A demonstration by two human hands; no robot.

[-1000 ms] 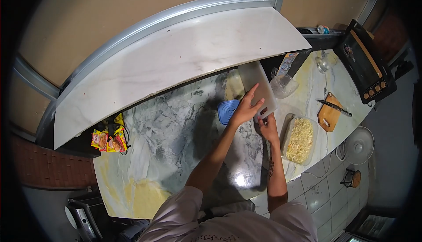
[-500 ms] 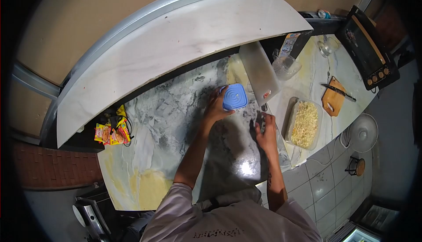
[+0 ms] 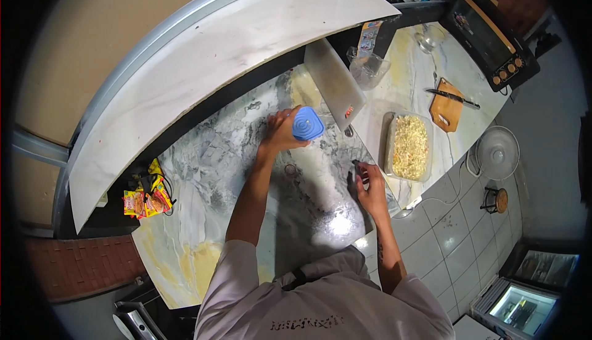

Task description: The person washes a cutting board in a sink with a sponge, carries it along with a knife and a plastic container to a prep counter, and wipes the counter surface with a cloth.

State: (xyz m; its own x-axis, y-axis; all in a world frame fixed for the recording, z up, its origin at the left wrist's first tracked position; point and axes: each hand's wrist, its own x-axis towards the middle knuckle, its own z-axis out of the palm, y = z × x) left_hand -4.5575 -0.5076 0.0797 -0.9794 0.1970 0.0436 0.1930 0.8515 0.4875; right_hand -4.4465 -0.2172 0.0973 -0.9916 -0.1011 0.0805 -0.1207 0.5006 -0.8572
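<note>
My left hand (image 3: 282,131) is closed around the side of a small tub with a square blue lid (image 3: 308,124), over the grey marbled counter. Rings are moulded into the lid; the hand covers much of the tub's body. Near the counter's right edge, my right hand (image 3: 372,193) has bent fingers with a gap between thumb and forefinger, and I make out nothing held in it. A thin reddish ring, like a rubber band (image 3: 290,169), lies on the counter between my forearms. Part of a small metal utensil (image 3: 349,131) shows by the upright white panel (image 3: 336,84).
At right, a clear container of shredded pale food (image 3: 410,149) stands beside a wooden cutting board (image 3: 446,107) with a knife (image 3: 453,97) across it. Behind are a plastic bag (image 3: 369,71) and an oven (image 3: 484,34). Yellow-red packets (image 3: 147,199) lie at left.
The whole view has shifted. My right hand's fingers are more bent than before. The reddish ring now shows on the counter. My left hand still holds the blue-lidded tub.
</note>
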